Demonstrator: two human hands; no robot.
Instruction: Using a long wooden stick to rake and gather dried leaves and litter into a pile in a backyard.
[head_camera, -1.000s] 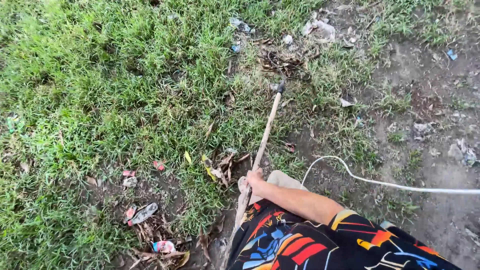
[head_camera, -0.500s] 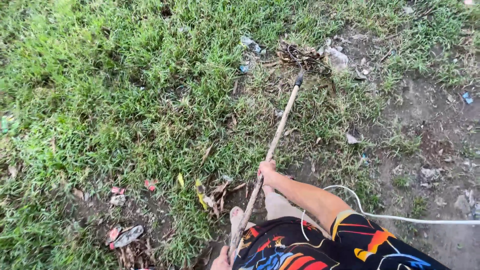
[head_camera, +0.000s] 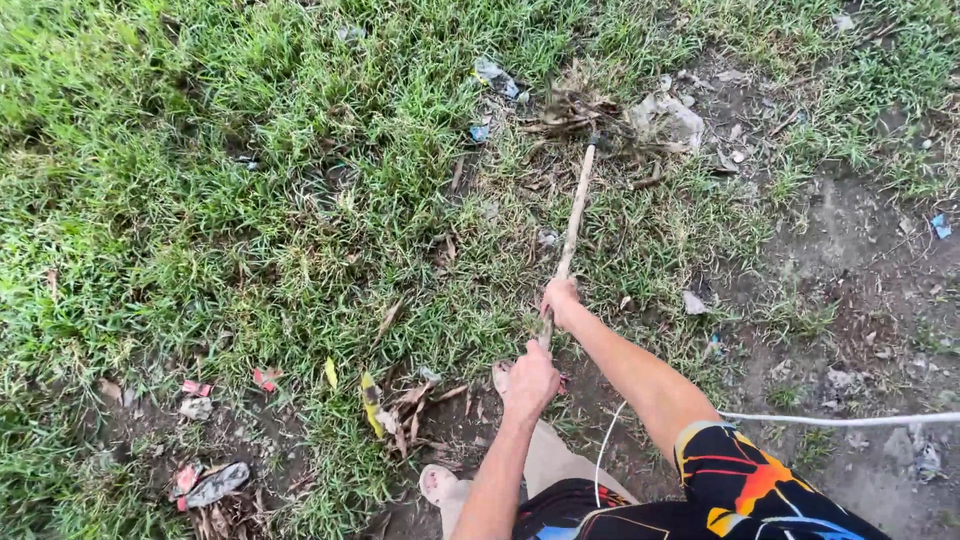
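Both my hands grip a long wooden rake handle (head_camera: 573, 220) that points away from me over the grass. My right hand (head_camera: 560, 298) holds it further up, arm stretched out. My left hand (head_camera: 530, 380) grips it lower, near the handle's end. The rake head (head_camera: 590, 135) lies in a clump of dry twigs and leaves (head_camera: 568, 108) at the far edge of the grass, next to a crumpled grey wrapper (head_camera: 668, 118).
A white cord (head_camera: 840, 419) runs from my waist to the right over bare dirt. Yellow and brown leaves (head_camera: 400, 400), red scraps (head_camera: 265, 379) and a flattened wrapper (head_camera: 212, 485) lie at lower left. My sandalled feet (head_camera: 440, 482) stand on dirt.
The rake has been pushed forward, away from me. My right arm has stretched out along the handle, and my left hand has come into view gripping the handle below it.
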